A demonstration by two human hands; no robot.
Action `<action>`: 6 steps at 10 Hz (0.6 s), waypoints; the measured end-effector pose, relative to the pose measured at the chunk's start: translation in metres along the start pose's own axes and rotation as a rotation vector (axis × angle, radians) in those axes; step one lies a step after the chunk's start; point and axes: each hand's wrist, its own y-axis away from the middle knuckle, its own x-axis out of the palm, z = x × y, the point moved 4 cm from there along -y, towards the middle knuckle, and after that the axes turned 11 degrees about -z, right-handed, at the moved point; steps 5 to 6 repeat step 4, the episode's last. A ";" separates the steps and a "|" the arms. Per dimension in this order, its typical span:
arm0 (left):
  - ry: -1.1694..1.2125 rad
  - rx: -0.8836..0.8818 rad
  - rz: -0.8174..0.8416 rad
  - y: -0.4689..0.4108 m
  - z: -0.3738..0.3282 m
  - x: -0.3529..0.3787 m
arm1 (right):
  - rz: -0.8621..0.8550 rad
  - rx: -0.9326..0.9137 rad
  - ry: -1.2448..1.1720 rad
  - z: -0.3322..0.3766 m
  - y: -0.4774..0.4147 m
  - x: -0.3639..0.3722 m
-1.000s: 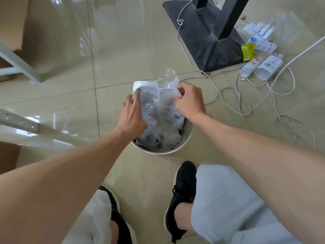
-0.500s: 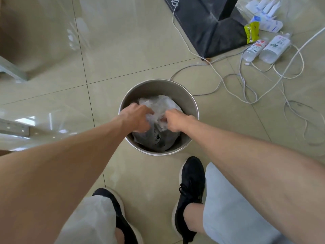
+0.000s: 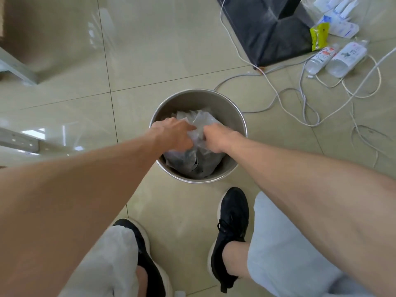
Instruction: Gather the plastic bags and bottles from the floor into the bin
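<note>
Glossy floor tiles are surrounding a metal bin (image 3: pixel 233 108) where the left hand (image 3: pixel 174 136) and right hand (image 3: pixel 214 137), seemingly both clenching, are pressing plastic bags (image 3: pixel 199 120) that risk springing out, while two bottles (image 3: pixel 334 57) are waiting far right among snagging cables (image 3: pixel 300 99).

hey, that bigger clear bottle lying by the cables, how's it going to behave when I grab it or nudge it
The bigger clear bottle looks empty, so probably light and a bit squashy. It lies on its side on glossy tile, so a nudge could roll or slide it. White cables run close beside it and may snag.
</note>
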 end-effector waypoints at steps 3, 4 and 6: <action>-0.036 0.101 -0.036 0.057 0.001 -0.063 | -0.179 0.096 0.016 -0.001 0.070 -0.077; 0.094 0.156 -0.109 0.075 0.001 -0.083 | -0.248 0.138 -0.258 0.000 0.076 -0.105; 0.094 0.156 -0.109 0.075 0.001 -0.083 | -0.248 0.138 -0.258 0.000 0.076 -0.105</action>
